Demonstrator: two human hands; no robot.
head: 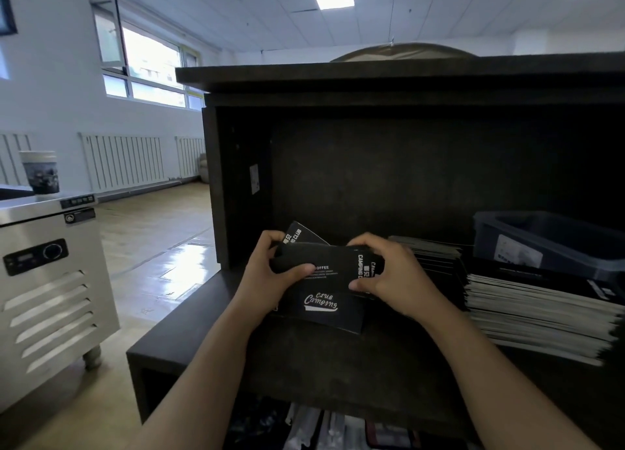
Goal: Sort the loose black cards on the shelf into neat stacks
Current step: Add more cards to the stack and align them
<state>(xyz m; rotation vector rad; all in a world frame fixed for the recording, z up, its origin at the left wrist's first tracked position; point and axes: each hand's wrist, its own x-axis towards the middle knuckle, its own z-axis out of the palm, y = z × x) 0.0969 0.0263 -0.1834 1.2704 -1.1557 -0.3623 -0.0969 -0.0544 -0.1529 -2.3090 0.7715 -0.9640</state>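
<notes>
A bunch of black cards [324, 280] with white "Camping Club" print is held upright over the dark shelf [338, 358], a little left of its middle. My left hand [270, 273] grips the bunch's left end, thumb across the front card. My right hand [392, 273] grips the right end. One card [301, 234] sticks up crookedly behind my left hand. To the right lies a tall stack of black cards [537, 317] with pale edges, and a lower stack [429, 253] sits behind my right hand.
A dark plastic bin [554, 243] rests on the right-hand stack at the back. The shelf's left wall [216, 192] stands close to my left hand. A steel appliance [50, 280] with a paper cup [40, 172] on top is at the far left.
</notes>
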